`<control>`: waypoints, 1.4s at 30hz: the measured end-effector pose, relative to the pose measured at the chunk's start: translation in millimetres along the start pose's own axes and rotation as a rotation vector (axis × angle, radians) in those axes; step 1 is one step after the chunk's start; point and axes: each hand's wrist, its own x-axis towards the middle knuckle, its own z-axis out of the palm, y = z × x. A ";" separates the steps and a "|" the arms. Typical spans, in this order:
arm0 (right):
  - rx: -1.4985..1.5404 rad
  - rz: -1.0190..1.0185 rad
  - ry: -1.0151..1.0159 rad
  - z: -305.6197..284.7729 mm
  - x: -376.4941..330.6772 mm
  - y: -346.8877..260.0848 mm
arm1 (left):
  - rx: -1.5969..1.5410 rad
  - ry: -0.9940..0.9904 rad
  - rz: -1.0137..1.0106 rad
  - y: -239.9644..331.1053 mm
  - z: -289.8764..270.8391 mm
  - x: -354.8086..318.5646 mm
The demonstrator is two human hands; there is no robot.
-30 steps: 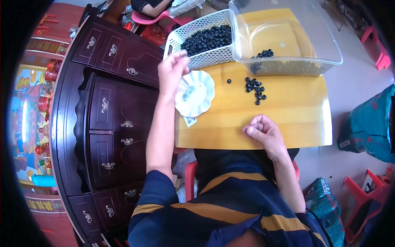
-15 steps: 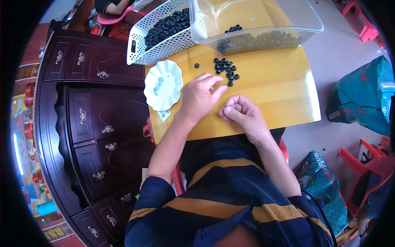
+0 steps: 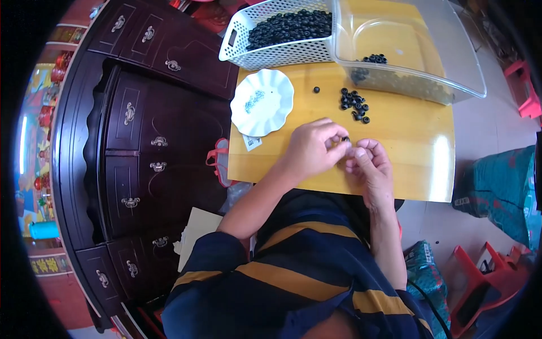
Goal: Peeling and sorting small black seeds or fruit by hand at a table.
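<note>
My left hand [image 3: 312,148] and right hand [image 3: 370,164] meet at frame centre, fingers [image 3: 339,138] curled together, forearms rising from below.

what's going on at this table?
A person in a navy and yellow striped top sits at a small wooden table. The left hand and right hand meet over the table, fingertips pinching a small black ring between them. A loose pile of black rings lies just beyond, with one stray nearer the white scalloped dish. A white mesh basket full of rings and a clear plastic tub holding a few sit at the far edge.
</note>
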 end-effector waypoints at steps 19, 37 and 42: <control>-0.051 0.055 -0.065 8.0 -2.3 -6.0 | 0.466 0.306 -0.188 -112.3 -106.1 -16.0; -0.061 0.020 -0.040 8.6 -2.0 -6.4 | 0.699 0.223 -0.237 -149.1 -108.2 -6.6; -0.061 0.015 -0.023 9.3 -3.9 -8.5 | 0.653 0.204 -0.159 -140.0 -103.3 -7.2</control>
